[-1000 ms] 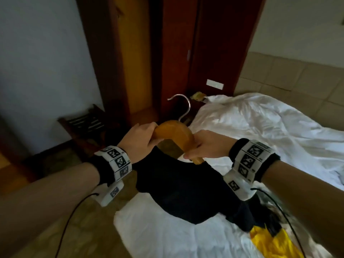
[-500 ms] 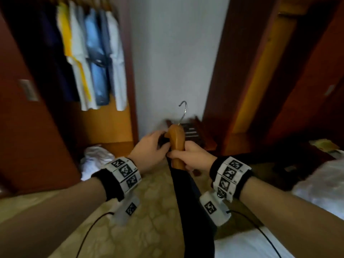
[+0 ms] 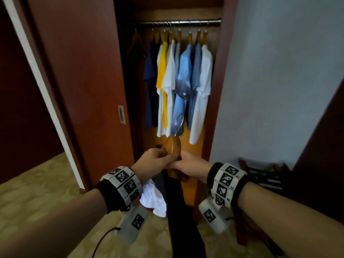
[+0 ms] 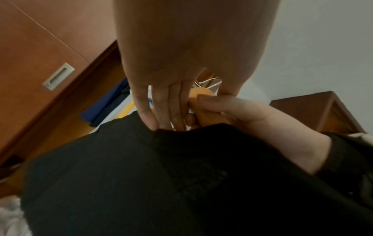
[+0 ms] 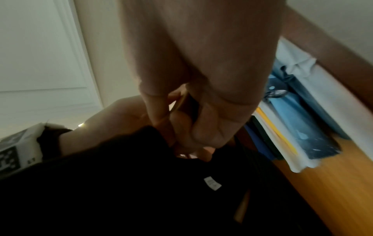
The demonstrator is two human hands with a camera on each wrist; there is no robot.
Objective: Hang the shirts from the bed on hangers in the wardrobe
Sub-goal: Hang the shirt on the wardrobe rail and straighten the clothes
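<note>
Before the open wooden wardrobe (image 3: 214, 108), both hands (image 3: 168, 163) clutched a black shirt's (image 3: 178, 211) wooden hanger (image 3: 174, 148), whose loosely draped shirt risked slipping off.

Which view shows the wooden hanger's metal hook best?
The head view: the metal hook rises clear above the wooden hanger, against the hanging shirts. The left wrist view shows only a sliver of the hook behind the fingers; the right wrist view hides it.

One wardrobe (image 3: 80, 71) with one rail (image 3: 178, 22), seven shirts hanging (image 3: 178, 86), one black shirt (image 3: 178, 211) on one wooden hanger (image 3: 174, 148), two hands, left hand (image 3: 150, 161), right hand (image 3: 193, 164), one white cloth (image 3: 152, 198) on the floor, two wristbands (image 3: 122, 183)
</note>
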